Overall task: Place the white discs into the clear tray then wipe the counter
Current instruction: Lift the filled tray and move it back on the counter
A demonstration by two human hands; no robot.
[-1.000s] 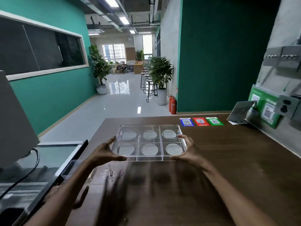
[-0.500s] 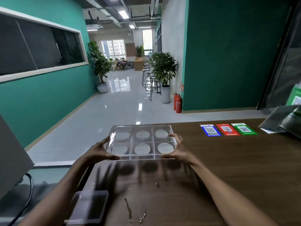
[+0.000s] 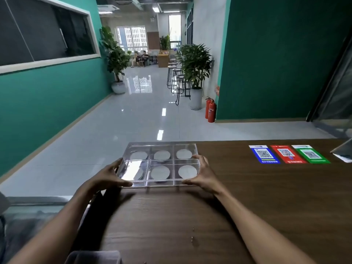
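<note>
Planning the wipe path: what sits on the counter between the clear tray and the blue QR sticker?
Nothing: the head view shows bare brown counter between the clear tray and the blue QR sticker.

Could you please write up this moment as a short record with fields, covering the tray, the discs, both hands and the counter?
tray: clear tray, six compartments, two rows of three, at the counter's far left corner
discs: one white disc in each compartment; near-left one partly hidden by glare
left hand: left hand grips the tray's left side
right hand: right hand grips the tray's right side
counter: dark wooden counter; small droplets near the front
stickers: blue, red and green QR stickers at right
cloth: none in view
</note>
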